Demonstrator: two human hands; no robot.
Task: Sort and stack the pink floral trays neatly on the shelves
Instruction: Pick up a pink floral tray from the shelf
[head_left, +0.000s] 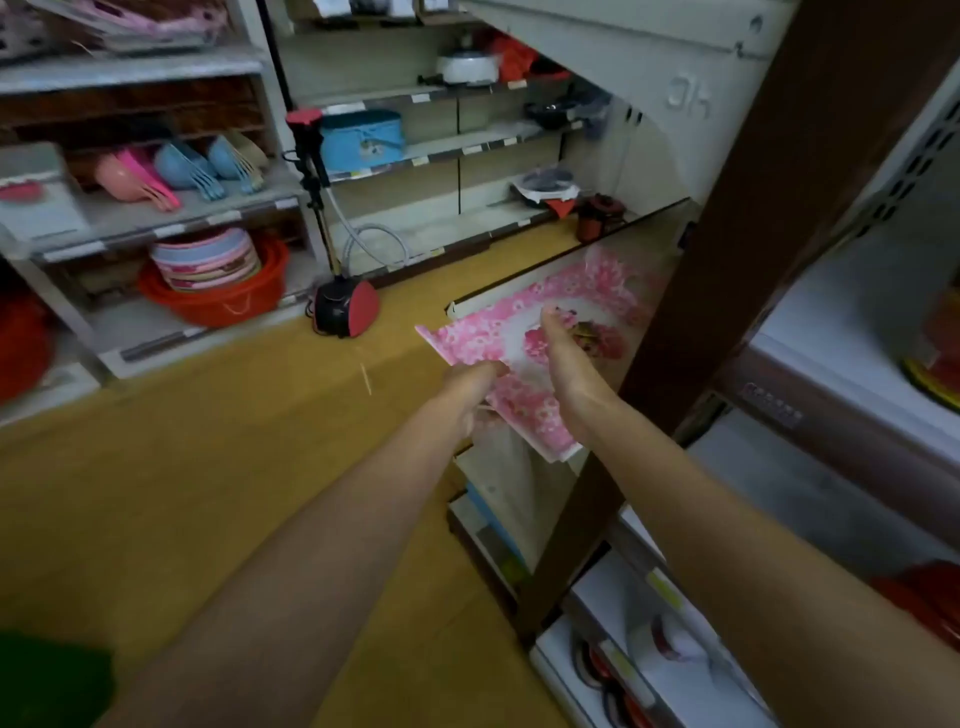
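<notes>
A pink floral tray (483, 338) juts out over the front edge of a low white shelf (644, 234) at centre right. My left hand (475, 387) grips the tray's near left edge, fingers curled under it. My right hand (563, 358) lies on top of the tray with the thumb up and the fingers pressing on its flower picture. More pink floral pattern (608, 273) shows behind on the same shelf; whether it is another tray or a reflection I cannot tell. A brown upright post (727, 291) hides the tray's right end.
A black-and-red garment steamer (345, 312) stands on the yellow floor (218, 426) to the left. Shelves at far left hold a red basin of stacked plates (213, 280) and pastel scoops (171, 171). White boxes (639, 649) fill the low shelf at my right.
</notes>
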